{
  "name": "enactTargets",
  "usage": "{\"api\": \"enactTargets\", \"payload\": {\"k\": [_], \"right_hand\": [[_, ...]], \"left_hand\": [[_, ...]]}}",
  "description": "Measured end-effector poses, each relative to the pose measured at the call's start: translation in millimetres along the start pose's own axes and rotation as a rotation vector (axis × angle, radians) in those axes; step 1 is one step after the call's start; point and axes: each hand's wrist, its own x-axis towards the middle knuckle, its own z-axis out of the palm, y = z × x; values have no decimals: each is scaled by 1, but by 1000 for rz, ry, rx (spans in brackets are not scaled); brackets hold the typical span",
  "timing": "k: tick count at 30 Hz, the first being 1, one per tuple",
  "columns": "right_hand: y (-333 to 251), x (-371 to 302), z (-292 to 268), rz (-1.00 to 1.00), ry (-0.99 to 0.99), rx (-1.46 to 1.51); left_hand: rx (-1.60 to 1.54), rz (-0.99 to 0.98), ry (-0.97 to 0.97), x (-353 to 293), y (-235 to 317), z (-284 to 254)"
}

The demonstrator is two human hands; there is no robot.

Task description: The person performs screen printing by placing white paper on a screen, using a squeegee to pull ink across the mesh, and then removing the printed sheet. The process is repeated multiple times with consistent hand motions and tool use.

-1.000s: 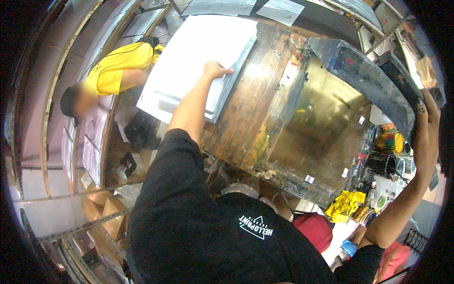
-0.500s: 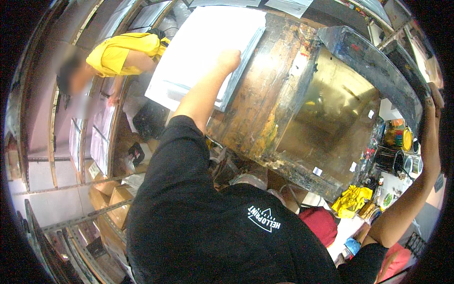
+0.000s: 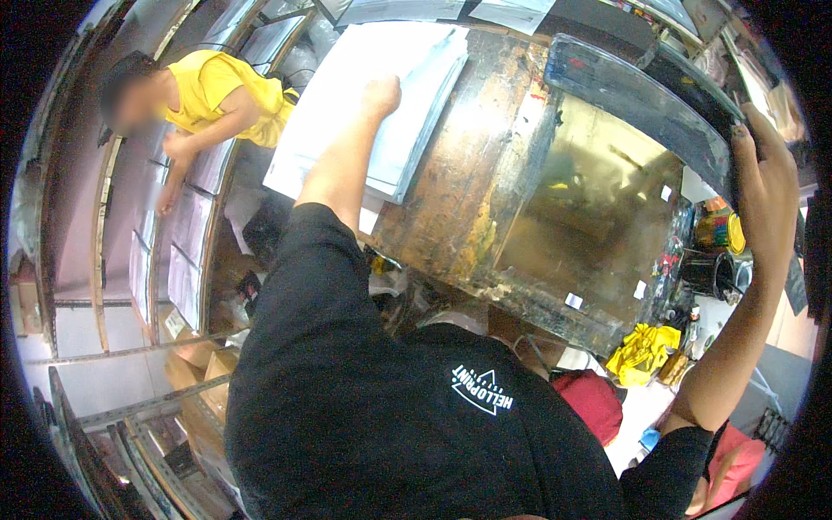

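My left hand [image 3: 380, 97] rests over the right-hand side of the stack of white sheets [image 3: 334, 65], fingers curled in; I cannot tell whether they pinch the top sheet or only press on it, as the fingertips are hidden. The stack lies on the left part of the stained wooden table [image 3: 459, 147], its right edges slightly fanned, which probably makes single sheets easier to catch from this side. My right hand [image 3: 767, 165] is clamped around the outer end of the dark frame [image 3: 641, 95], thumb on the near face. The frame seems tilted up, and gripping it that far out likely gives good leverage and leaves the glossy panel [image 3: 589, 208] uncovered between my arms. Small white tabs sit near the panel's edges, perhaps as position marks. The yellow cloth [image 3: 643, 351] and the black can [image 3: 706, 273] stand off to the right, within reach yet clear of the panel. A co-worker in a yellow shirt [image 3: 204, 87] is at the racks, well apart from me.
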Motion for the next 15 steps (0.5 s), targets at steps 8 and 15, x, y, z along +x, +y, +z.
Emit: {"api": "enactTargets", "payload": {"k": [8, 15], "right_hand": [[-31, 1, -17, -19, 71, -15], [-31, 10, -17, -75, 42, -51]], "left_hand": [[-38, 79, 76, 37, -51, -34], [-6, 382, -32, -24, 63, -83]]}}
